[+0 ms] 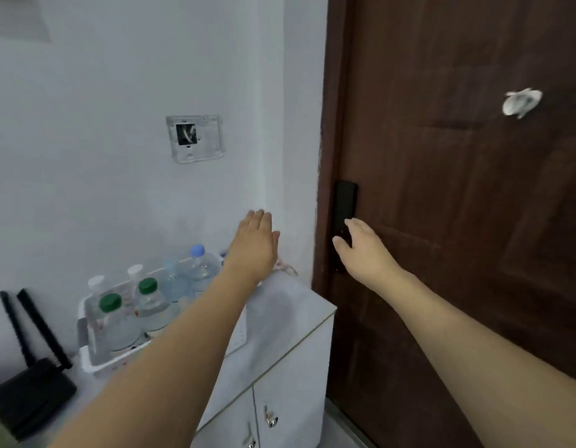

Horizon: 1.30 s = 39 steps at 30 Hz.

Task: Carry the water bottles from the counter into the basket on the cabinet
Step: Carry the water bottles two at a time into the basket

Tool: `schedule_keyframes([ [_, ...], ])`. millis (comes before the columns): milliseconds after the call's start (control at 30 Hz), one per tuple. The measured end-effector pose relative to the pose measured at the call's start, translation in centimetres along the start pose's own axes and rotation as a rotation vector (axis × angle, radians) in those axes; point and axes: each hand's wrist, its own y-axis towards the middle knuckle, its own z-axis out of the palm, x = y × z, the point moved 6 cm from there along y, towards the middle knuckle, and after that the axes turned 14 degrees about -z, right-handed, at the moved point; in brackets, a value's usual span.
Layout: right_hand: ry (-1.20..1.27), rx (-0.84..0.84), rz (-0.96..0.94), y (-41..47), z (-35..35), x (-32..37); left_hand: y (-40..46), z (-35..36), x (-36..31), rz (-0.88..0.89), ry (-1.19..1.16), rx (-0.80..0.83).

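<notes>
White basket point(86, 357): on the cabinet point(290, 321), holding about six bottles point(118, 321).
Left hand point(252, 245): fingers flat, empty, above the basket.
Right hand point(364, 250): fingers spread, empty.
Progress: we judge loading nearly done; counter unseen.

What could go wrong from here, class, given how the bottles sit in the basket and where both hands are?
1. The white plastic basket looks crowded with clear plastic water bottles; adding another might topple one.
2. The empty left hand reaches out above the blue-capped bottle and could knock it.
3. The empty right hand is in front of the black door lock, and may bump it.
</notes>
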Motion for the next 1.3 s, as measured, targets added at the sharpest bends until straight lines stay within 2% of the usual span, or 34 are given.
schedule_keyframes([
  [267, -0.179, -0.135, 0.262, -11.0, -12.5, -8.8, -4.0, 3.5, -18.3, 0.243, -0.117, 0.092],
  [633, -0.294, -0.309, 0.552, -26.8, -23.8, -13.0, -13.2, 5.9, -37.8, 0.584, -0.277, 0.258],
  [1000, -0.468, -0.492, 0.919, -46.0, -31.7, -9.5, -28.3, 2.6, -52.5, 1.001, -0.577, 0.323],
  [1300, -0.643, -0.658, 1.259, -64.0, -34.7, -0.3, -45.5, -3.9, -60.3, 1.364, -0.812, 0.484],
])
